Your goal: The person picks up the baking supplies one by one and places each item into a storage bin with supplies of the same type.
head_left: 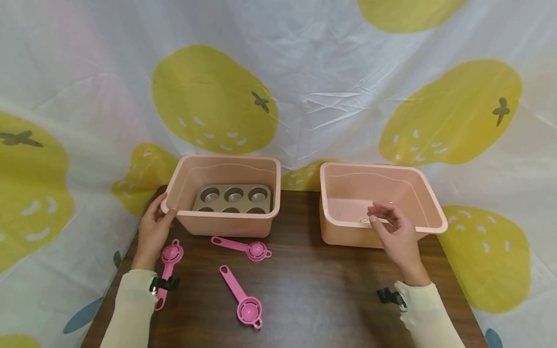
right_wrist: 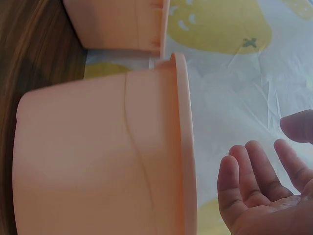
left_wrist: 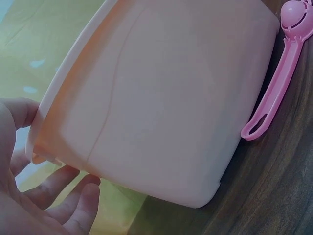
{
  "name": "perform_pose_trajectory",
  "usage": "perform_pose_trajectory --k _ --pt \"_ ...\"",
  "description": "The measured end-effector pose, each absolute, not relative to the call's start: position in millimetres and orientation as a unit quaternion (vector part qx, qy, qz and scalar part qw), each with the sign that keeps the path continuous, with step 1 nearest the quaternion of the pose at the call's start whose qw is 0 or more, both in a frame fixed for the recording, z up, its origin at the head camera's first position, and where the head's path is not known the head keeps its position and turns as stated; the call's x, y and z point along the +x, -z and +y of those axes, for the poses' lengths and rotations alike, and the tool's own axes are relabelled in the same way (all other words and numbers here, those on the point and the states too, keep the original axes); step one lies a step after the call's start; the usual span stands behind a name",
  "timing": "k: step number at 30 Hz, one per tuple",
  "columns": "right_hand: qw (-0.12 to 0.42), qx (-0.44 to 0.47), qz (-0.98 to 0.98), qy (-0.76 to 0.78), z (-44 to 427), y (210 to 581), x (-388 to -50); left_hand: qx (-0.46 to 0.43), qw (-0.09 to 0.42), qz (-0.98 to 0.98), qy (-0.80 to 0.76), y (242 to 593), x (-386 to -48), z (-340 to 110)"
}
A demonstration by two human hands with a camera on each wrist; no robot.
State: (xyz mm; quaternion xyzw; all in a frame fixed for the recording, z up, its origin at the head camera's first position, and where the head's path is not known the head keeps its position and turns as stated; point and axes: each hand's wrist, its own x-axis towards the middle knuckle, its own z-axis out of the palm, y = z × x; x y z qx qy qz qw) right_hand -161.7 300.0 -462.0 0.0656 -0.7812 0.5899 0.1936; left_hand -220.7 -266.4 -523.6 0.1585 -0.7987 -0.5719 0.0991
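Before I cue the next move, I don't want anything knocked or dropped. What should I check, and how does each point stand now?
1. Left hand gripping the left bin: ok, at its near left corner.
2. Right hand free: ok, it holds nothing, above the right bin.
3. Muffin tin inside the left bin: ok.
4. Space in front of the left bin clear: not ok, the upper pink egg separator lies there.
5. Leftmost pink egg separator untouched by the black wrist device: cannot tell, they overlap in the head view.
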Motion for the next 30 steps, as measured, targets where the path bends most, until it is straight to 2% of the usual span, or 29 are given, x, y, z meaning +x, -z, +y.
perform_pose_trajectory --k 9,16,30 --pt "0.218 0.026 -0.782 -0.584 322.4 463.6 -155.8 0.161 0.12 -0.794 0.573 525.1 -217.1 -266.3" --pt "0.237 0.004 -0.774 -0.586 336.2 463.4 -154.2 0.164 0.116 -0.788 0.582 527.3 -213.3 -268.8" --pt "0.273 -0.027 -0.766 -0.581 356.1 470.4 -153.9 0.159 0.135 -0.781 0.588 532.9 -191.9 -275.1"
